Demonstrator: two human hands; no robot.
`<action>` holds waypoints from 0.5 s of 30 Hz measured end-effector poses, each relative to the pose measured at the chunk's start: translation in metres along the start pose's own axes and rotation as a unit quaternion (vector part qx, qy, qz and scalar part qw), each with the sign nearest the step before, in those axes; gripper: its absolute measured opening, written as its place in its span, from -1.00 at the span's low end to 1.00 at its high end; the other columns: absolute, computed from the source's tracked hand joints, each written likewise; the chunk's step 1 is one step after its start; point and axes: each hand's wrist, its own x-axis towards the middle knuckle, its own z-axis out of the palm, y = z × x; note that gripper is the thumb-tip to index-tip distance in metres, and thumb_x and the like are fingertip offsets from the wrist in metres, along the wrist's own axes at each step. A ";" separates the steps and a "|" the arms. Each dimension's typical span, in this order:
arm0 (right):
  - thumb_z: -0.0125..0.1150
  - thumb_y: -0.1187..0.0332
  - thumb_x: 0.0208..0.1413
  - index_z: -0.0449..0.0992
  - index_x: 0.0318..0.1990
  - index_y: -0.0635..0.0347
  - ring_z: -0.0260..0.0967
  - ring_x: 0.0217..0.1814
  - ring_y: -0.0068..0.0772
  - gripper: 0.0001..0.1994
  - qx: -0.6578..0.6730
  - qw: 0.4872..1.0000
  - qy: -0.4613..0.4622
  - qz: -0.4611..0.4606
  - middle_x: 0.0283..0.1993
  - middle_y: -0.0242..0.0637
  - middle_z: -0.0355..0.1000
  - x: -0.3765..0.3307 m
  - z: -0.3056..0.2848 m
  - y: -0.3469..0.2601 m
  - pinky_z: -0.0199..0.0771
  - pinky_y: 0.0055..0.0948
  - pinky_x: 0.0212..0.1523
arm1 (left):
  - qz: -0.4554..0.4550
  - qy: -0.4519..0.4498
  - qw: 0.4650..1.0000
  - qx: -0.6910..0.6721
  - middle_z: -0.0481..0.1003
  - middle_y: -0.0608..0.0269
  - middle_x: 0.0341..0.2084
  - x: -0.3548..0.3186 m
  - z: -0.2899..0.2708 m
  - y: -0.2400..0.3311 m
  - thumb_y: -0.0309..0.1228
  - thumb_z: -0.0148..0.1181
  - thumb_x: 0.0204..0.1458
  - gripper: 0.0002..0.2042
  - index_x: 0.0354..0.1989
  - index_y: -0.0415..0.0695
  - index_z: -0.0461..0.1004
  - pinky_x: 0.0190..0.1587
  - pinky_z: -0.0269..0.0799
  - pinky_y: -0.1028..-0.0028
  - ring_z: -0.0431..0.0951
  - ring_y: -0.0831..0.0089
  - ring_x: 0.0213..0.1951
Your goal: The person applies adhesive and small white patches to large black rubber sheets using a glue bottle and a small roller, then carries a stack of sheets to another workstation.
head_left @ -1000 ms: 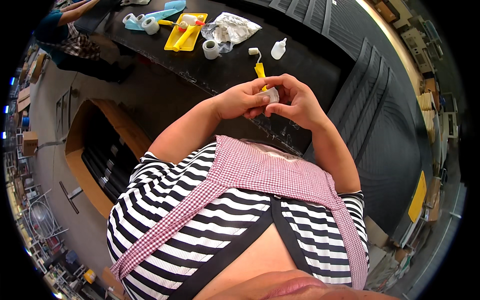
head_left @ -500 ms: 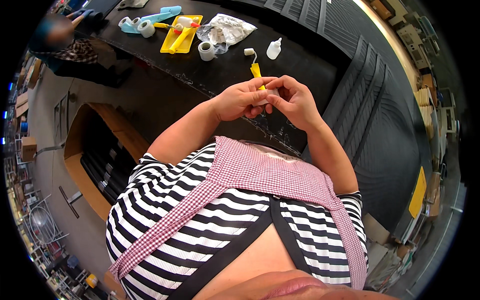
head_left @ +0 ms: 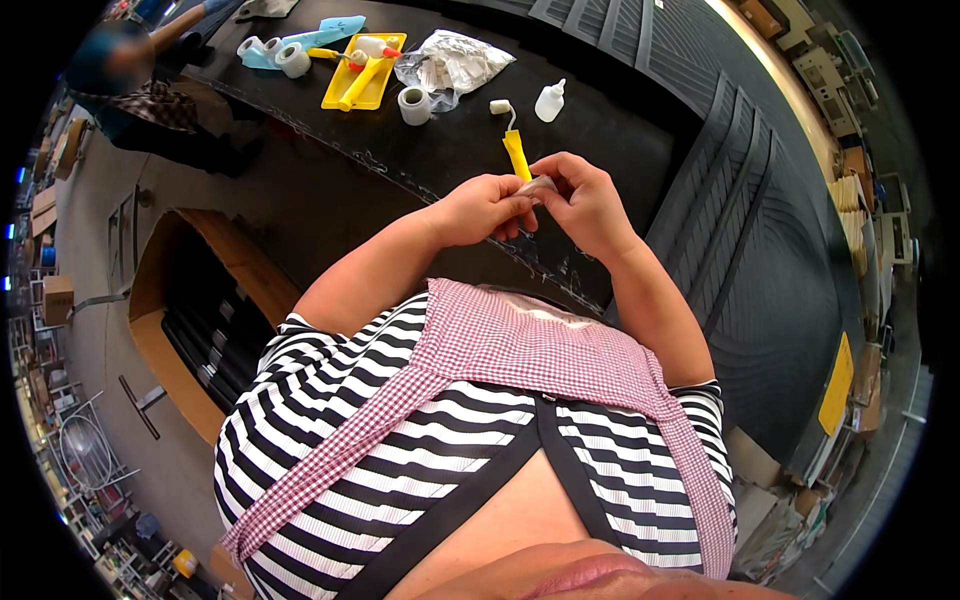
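Note:
My left hand [head_left: 483, 208] and my right hand [head_left: 585, 203] meet in front of my chest, above the near edge of a black table [head_left: 600, 130]. Both pinch a small pale object [head_left: 538, 185] between the fingertips; what it is I cannot make out. Just beyond my fingers lies a small paint roller [head_left: 510, 135] with a yellow handle and a white head. A little white squeeze bottle [head_left: 548, 101] stands to its right.
Farther back on the table are a roll of tape [head_left: 413, 105], a yellow tray [head_left: 364, 70] with a roller in it, a crumpled clear plastic bag [head_left: 455, 60] and more tape rolls [head_left: 282, 55]. Another person [head_left: 140, 95] stands at far left. An open cardboard box [head_left: 195, 310] sits on the floor.
My hands stay together on the small pale object, with fingers shifting slightly. The view has tilted a little, so the table items sit lower in the picture.

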 end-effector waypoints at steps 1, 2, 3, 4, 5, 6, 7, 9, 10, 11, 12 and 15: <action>0.26 0.57 0.13 0.49 -0.07 0.31 0.40 -0.31 -0.68 -0.79 -0.012 1.000 -0.015 0.008 -0.30 -0.40 0.48 0.001 0.000 -0.001 0.44 -0.64 -0.21 | -0.012 0.007 1.000 0.026 0.56 0.33 -0.38 -0.001 -0.001 0.001 -0.29 0.02 0.32 -0.80 -0.14 -0.16 0.48 -0.32 0.42 0.59 0.44 0.65 -0.43; 0.26 0.54 0.12 0.51 -0.08 0.31 0.42 -0.32 -0.62 -0.79 0.005 1.000 -0.012 0.015 -0.30 -0.35 0.50 0.003 0.001 0.000 0.44 -0.61 -0.22 | -0.024 0.012 0.998 0.053 0.56 0.34 -0.39 0.000 -0.001 0.002 -0.30 0.03 0.31 -0.80 -0.17 -0.17 0.48 -0.32 0.42 0.59 0.45 0.64 -0.43; 0.27 0.52 0.12 0.52 -0.09 0.31 0.43 -0.33 -0.56 -0.80 0.021 0.999 -0.009 0.023 -0.30 -0.30 0.51 0.004 0.003 0.003 0.44 -0.57 -0.22 | -0.015 0.027 0.998 0.051 0.56 0.35 -0.42 0.000 -0.001 -0.002 -0.30 0.03 0.31 -0.79 -0.22 -0.18 0.48 -0.35 0.40 0.60 0.44 0.65 -0.44; 0.27 0.50 0.11 0.53 -0.10 0.32 0.45 -0.34 -0.50 -0.80 0.039 0.999 -0.007 0.029 -0.29 -0.26 0.53 0.007 0.005 0.008 0.45 -0.54 -0.22 | -0.016 0.039 0.998 0.043 0.56 0.36 -0.43 0.001 -0.001 -0.005 -0.30 0.03 0.31 -0.80 -0.23 -0.18 0.49 -0.37 0.39 0.60 0.44 0.65 -0.45; 0.27 0.50 0.11 0.53 -0.10 0.32 0.46 -0.33 -0.49 -0.79 0.098 0.994 -0.010 0.035 -0.28 -0.26 0.53 0.009 0.006 0.016 0.45 -0.53 -0.22 | -0.017 0.050 0.998 0.035 0.56 0.36 -0.43 0.001 0.000 -0.009 -0.31 0.03 0.30 -0.80 -0.23 -0.17 0.49 -0.38 0.39 0.60 0.44 0.66 -0.46; 0.28 0.50 0.10 0.53 -0.09 0.32 0.46 -0.33 -0.49 -0.78 0.158 0.987 -0.013 0.040 -0.26 -0.26 0.53 0.011 0.007 0.029 0.46 -0.53 -0.21 | -0.019 0.060 0.998 0.028 0.56 0.36 -0.44 0.002 0.000 -0.014 -0.31 0.02 0.30 -0.80 -0.24 -0.17 0.49 -0.39 0.38 0.60 0.44 0.66 -0.46; 0.28 0.50 0.10 0.53 -0.08 0.32 0.47 -0.32 -0.48 -0.78 0.217 0.975 -0.016 0.044 -0.25 -0.27 0.54 0.015 0.008 0.041 0.46 -0.52 -0.20 | -0.012 0.081 0.996 0.021 0.55 0.36 -0.47 0.004 0.000 -0.021 -0.33 0.00 0.30 -0.80 -0.25 -0.17 0.50 -0.43 0.36 0.61 0.43 0.66 -0.50; 0.30 0.48 0.09 0.53 -0.09 0.32 0.48 -0.28 -0.47 -0.77 0.196 0.965 0.127 0.116 -0.23 -0.27 0.55 0.025 0.007 0.062 0.48 -0.50 -0.17 | -0.024 0.123 0.992 0.034 0.54 0.35 -0.49 0.005 -0.008 -0.042 -0.34 -0.01 0.30 -0.79 -0.24 -0.19 0.50 -0.44 0.36 0.60 0.44 0.65 -0.52; 0.31 0.47 0.09 0.53 -0.09 0.33 0.49 -0.26 -0.46 -0.76 0.184 0.952 0.196 0.148 -0.22 -0.27 0.55 0.032 0.007 0.075 0.49 -0.49 -0.15 | -0.029 0.146 0.988 0.040 0.54 0.35 -0.50 0.004 -0.014 -0.051 -0.34 -0.01 0.30 -0.79 -0.24 -0.20 0.50 -0.45 0.36 0.59 0.44 0.64 -0.53; 0.33 0.47 0.08 0.50 -0.05 0.32 0.48 -0.20 -0.45 -0.71 0.162 0.950 0.230 0.135 -0.16 -0.27 0.54 0.039 0.005 0.103 0.47 -0.48 -0.08 | -0.044 0.164 0.985 0.023 0.55 0.34 -0.50 0.005 -0.017 -0.057 -0.34 -0.03 0.31 -0.79 -0.27 -0.17 0.49 -0.45 0.34 0.63 0.42 0.67 -0.54; 0.36 0.46 0.06 0.47 -0.01 0.30 0.48 -0.14 -0.44 -0.66 0.139 0.946 0.266 0.122 -0.11 -0.26 0.53 0.047 0.001 0.140 0.46 -0.47 -0.01 | -0.046 0.168 0.985 0.017 0.55 0.34 -0.50 0.007 -0.019 -0.063 -0.34 -0.03 0.31 -0.79 -0.27 -0.17 0.49 -0.46 0.33 0.63 0.42 0.67 -0.55; 0.44 0.42 -0.02 0.39 0.09 0.29 0.44 0.03 -0.35 -0.50 0.068 0.945 0.312 0.074 0.02 -0.21 0.50 0.086 0.009 0.164 0.38 -0.41 0.14 | -0.057 0.194 0.979 -0.003 0.54 0.36 -0.51 -0.001 -0.022 -0.077 -0.34 -0.04 0.32 -0.79 -0.29 -0.15 0.48 -0.47 0.31 0.64 0.41 0.69 -0.55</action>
